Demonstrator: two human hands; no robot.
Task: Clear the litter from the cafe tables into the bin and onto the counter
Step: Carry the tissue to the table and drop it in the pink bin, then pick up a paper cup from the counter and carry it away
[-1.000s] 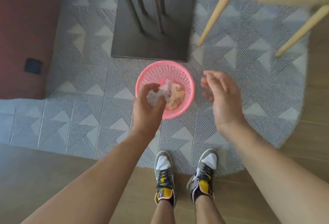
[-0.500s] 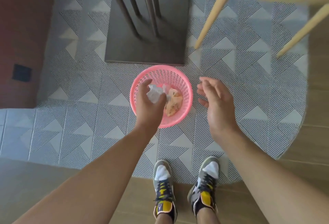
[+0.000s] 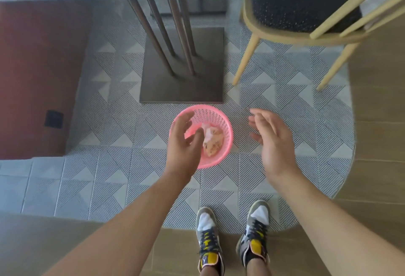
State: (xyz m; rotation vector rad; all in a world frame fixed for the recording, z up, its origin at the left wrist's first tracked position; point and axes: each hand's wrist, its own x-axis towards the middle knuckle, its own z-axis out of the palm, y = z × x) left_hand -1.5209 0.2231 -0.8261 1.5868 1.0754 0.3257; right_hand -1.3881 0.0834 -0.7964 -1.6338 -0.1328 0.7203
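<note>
litter: crumpled white and tan paper scraps [image 3: 211, 142] are being held in the round pink mesh plastic bin [image 3: 228, 135], under the left hand [image 3: 182, 144] | its fingers [image 3: 186, 119] are being held loosely spread, gripping nothing | right hand [image 3: 271, 144] is being held open, right of bin

A triangle-patterned rug [image 3: 122, 166] fills mid-frame. On it stand a pink bin [image 3: 229, 142] at centre, a square table base [image 3: 182, 89] above, chair legs [image 3: 245, 61] upper right.
</note>
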